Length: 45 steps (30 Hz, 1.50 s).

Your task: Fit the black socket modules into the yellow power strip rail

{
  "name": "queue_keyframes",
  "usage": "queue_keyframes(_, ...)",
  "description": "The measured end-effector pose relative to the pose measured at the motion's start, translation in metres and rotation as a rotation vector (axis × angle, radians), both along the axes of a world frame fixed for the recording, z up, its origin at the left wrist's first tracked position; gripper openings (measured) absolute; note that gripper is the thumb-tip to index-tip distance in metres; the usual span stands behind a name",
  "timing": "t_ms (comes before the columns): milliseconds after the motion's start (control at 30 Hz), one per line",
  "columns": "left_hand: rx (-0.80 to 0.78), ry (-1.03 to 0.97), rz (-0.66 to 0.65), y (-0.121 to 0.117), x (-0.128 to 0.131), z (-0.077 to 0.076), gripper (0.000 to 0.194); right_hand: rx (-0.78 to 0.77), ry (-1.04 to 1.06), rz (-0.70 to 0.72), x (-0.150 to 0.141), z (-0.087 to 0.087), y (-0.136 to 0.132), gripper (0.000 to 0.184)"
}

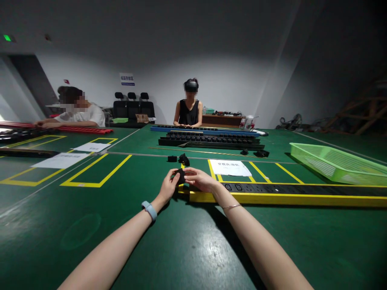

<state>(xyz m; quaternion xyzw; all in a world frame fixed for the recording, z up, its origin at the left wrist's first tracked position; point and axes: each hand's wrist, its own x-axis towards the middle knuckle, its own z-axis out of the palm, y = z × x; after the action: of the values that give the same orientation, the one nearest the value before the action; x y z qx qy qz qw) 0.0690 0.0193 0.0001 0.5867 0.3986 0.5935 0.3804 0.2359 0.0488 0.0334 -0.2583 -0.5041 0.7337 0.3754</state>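
Observation:
Between my two hands is a small black block-like module (pixel 181 176), just off the left end of a long yellow rail (pixel 272 198). My left hand (pixel 169 185) pinches it from the left, thumb toward me. The fingers of my right hand (pixel 199 179) close on its right side, and that wrist passes over the rail. Black socket modules (pixel 238 187) with outlet openings fill the rail's channel. Just beyond my hands lie a small black block (pixel 172 159) and a black clump of parts (pixel 184 159). My fingers hide much of the held module.
A light green basket (pixel 335 161) stands at the right. A paper sheet (pixel 229 168) lies behind the rail among yellow tape lines. Farther back are black rails (pixel 211 141) and a blue rail (pixel 157 129), with a person (pixel 189 112) behind them. Another person (pixel 90 114) sits at left.

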Motion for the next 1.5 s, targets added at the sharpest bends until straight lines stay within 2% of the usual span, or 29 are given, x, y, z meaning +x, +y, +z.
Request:
queue_keyframes(167,-0.117,-0.152,-0.05,0.005,-0.003,-0.003,0.042,0.082,-0.062,-0.034,-0.003,0.005,-0.001,0.041)
queue_keyframes(267,-0.211,-0.295,-0.122,0.005,-0.003,-0.001,0.044,0.203,-0.18,-0.022,0.002,0.012,0.0,0.04)
queue_keyframes(333,-0.27,-0.361,-0.181,0.004,-0.002,0.0,0.045,0.38,-0.389,-0.096,0.01,0.018,0.003,0.037)
queue_keyframes(400,-0.324,-0.382,-0.233,0.003,-0.002,0.001,0.044,0.63,-0.778,-0.263,0.021,0.023,0.007,0.033)
queue_keyframes(433,-0.347,-0.38,-0.257,0.003,-0.002,0.001,0.043,0.664,-0.854,-0.312,0.028,0.025,0.009,0.032)
queue_keyframes(567,-0.407,-0.359,-0.355,0.003,-0.003,-0.001,0.038,0.684,-1.055,-0.401,0.053,0.026,0.019,0.031)
queue_keyframes(700,-0.435,-0.365,-0.398,0.005,-0.005,-0.004,0.038,0.66,-1.212,-0.362,0.072,0.016,0.027,0.028)
queue_keyframes(900,-0.431,-0.357,-0.316,0.006,-0.005,-0.004,0.038,0.628,-1.333,-0.372,0.088,0.001,0.034,0.029)
queue_keyframes(1167,-0.361,-0.275,-0.159,0.009,-0.002,-0.011,0.032,0.63,-1.382,-0.416,0.087,-0.012,0.04,0.03)
queue_keyframes(1333,-0.288,-0.1,-0.179,0.005,0.001,-0.011,0.032,0.638,-1.4,-0.416,0.087,-0.016,0.043,0.029)
queue_keyframes(1500,-0.288,-0.067,-0.177,0.003,0.002,-0.007,0.03,0.648,-1.399,-0.415,0.088,-0.016,0.044,0.029)
